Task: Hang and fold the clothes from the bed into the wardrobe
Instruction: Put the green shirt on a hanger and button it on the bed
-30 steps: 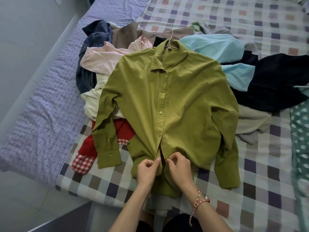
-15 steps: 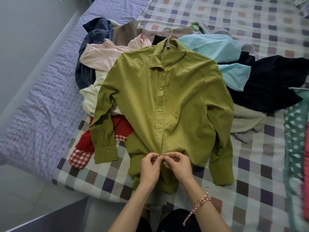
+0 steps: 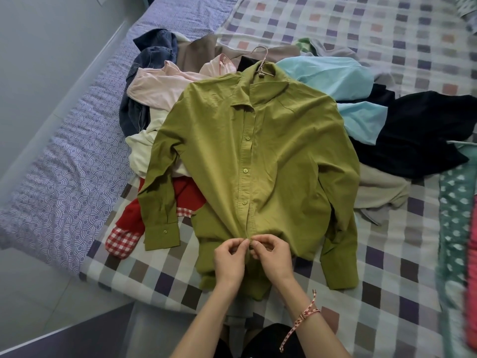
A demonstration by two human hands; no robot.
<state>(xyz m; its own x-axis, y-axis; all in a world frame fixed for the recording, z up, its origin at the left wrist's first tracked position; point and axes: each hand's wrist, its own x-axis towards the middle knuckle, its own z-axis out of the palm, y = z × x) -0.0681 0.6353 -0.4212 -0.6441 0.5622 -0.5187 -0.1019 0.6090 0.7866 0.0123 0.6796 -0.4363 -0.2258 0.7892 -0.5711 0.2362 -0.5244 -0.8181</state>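
We're early in this one. The olive-green button-up shirt point(image 3: 258, 164) is already on a hanger, with the hanger's wire hook point(image 3: 260, 55) poking out above the collar. It lies flat, front up, on the checked bedspread point(image 3: 387, 254), its hem at the near edge of the bed. Several buttons up the placket look fastened, so my read is that the buttoning is nearly done and the shirt is close to ready for the rail.

No wardrobe is in view, and nothing here shows anything hung up or put away. Plenty is left. Under and around the green shirt sits a heap: a pale pink top point(image 3: 165, 86), a denim piece point(image 3: 152, 55), a cream garment point(image 3: 144, 151), a red one with a gingham cuff point(image 3: 121, 241), a light blue shirt point(image 3: 330, 76), a black garment point(image 3: 418, 133) and a beige one point(image 3: 379, 189), spread toward the far and right sides of the bed.

Now the hands. The left hand point(image 3: 229, 259) and right hand point(image 3: 273, 257) meet at the bottom of the placket, knuckles almost touching. The left fingers point(image 3: 237, 245) are curled tight, pinching the fabric edge. The right fingers point(image 3: 263, 241) are curled in the same way, thumb and forefinger nipped on the opposite edge. The button itself is hidden between them, so I can't tell whether it is through the hole.
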